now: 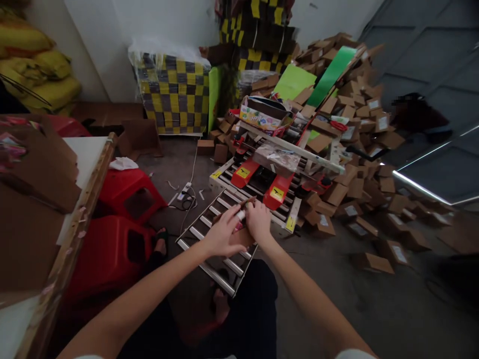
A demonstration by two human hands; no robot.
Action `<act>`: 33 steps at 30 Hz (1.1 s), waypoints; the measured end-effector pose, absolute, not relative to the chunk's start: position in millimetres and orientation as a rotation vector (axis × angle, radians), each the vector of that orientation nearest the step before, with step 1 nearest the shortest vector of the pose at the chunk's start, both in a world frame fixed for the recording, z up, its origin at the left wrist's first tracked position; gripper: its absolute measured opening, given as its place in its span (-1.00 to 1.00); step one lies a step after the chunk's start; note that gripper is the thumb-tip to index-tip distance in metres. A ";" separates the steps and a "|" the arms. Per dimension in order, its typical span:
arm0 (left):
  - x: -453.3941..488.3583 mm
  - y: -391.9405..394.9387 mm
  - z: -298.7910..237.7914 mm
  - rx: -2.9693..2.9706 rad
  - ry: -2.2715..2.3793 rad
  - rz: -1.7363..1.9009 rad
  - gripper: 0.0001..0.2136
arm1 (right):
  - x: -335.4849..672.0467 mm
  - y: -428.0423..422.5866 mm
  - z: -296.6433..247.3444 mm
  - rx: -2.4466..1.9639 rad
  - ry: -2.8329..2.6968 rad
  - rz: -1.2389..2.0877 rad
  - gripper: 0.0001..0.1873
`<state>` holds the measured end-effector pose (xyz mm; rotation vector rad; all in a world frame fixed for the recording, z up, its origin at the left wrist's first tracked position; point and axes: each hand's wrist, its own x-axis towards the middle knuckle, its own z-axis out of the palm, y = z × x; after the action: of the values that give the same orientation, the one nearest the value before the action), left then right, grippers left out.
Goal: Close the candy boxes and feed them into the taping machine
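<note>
A small open cardboard box [243, 237] is between my two hands above a metal roller conveyor [205, 220]. My left hand [223, 233] lies along the box's left side, with its thumb on the near side and its fingers reaching over the opening. There is something white at the left fingertips, too small to name. My right hand [259, 220] is closed round the box's right side, fingers bent in toward the opening. Something pink shows inside the box; my fingers hide most of it.
A carton-sealing machine [275, 164] with red guides stands beyond the rollers. Many cardboard boxes [359, 169] are heaped at the right. Red plastic stools [108, 254] and a wooden-edged table [88, 154] are at the left. A power strip [184, 191] lies on the floor.
</note>
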<state>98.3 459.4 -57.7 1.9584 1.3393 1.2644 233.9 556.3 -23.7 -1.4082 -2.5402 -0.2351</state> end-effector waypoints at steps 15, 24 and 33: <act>122.7 445.6 -12.8 2.021 2.443 0.452 -0.08 | 257.1 546.0 -45.0 -0.926 -2.313 0.047 -0.68; 113.5 439.5 -9.0 2.092 2.363 0.362 -0.09 | 263.3 545.2 -36.9 -0.755 -2.407 0.417 -0.75; 96.8 449.2 13.8 1.989 2.073 0.292 -0.38 | 285.9 542.3 -48.9 -0.908 -2.144 0.551 -0.69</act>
<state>96.8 449.2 13.8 1.9894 2.0727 0.2919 285.9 542.3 -48.9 -0.9081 -2.1445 0.5507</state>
